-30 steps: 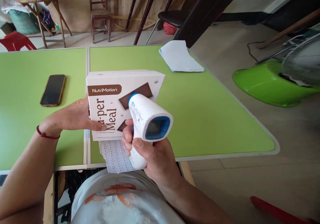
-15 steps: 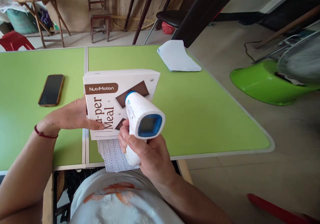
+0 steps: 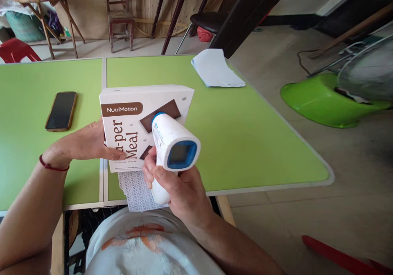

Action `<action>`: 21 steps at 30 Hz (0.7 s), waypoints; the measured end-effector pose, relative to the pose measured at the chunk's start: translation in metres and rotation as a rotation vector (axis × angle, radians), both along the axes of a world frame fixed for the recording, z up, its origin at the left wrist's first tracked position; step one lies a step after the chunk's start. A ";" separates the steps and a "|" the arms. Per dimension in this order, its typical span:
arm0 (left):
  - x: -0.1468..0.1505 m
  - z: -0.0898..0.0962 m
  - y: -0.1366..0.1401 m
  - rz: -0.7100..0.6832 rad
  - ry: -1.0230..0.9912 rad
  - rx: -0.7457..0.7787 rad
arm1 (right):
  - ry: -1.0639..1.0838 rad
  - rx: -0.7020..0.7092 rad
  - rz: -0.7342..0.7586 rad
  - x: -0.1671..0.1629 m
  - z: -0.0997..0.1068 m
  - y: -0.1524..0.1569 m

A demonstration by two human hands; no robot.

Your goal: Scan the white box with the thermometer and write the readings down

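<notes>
White plastic is filling the right hand [image 3: 187, 191]: its fingers and thumb are wrapping the handle of a gun-shaped thermometer [image 3: 173, 142], whose dark screen [image 3: 182, 154] is facing back toward the person. Whether a finger is pressing a trigger, I cannot tell. The right forearm is slanting in from the lower right, with the wrist lying below the table's near edge. The left hand [image 3: 87, 142] is gripping the left side of a white box [image 3: 138, 129], its thumb lying across the printed front while the other fingers are hiding behind. Its forearm is rising from the lower left, and a red cord [image 3: 53, 166] is circling the wrist.

The step in hand is looking like aiming: the thermometer's blue-rimmed nose is pointing at the box's front, over the brown picture, though contact is unclear. The next move, I judge, is calling for a steady box and a level nose, with the screen staying readable.

The box is standing roughly upright over the green table [image 3: 245, 144], near its front edge. Below it, a handwritten sheet [image 3: 138, 193] is jutting past that edge. Farther out, a phone [image 3: 61, 110] is lying to the left and folded white paper [image 3: 216, 68] is resting at the far side.
</notes>
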State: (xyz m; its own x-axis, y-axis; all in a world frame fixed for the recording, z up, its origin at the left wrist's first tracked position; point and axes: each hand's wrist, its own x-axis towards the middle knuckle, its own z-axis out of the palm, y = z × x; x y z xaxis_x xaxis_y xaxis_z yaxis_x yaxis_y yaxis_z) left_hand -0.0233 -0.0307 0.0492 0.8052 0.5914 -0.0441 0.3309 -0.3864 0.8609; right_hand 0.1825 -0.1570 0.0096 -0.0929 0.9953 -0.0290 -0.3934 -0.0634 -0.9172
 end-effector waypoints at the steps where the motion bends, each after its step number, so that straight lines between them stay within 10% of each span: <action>1: 0.000 0.000 0.000 -0.002 -0.001 0.003 | 0.003 -0.001 0.000 0.000 0.000 0.000; 21: 0.007 0.007 -0.004 0.040 -0.085 -0.152 | 0.015 -0.023 -0.028 0.005 0.002 0.005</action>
State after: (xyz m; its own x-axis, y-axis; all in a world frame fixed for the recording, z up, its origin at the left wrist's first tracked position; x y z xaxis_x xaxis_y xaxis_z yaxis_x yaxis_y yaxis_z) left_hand -0.0161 -0.0349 0.0561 0.7858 0.6147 -0.0686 0.2673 -0.2375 0.9339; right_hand 0.1873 -0.1521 0.0113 -0.0654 0.9966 -0.0506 -0.4090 -0.0731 -0.9096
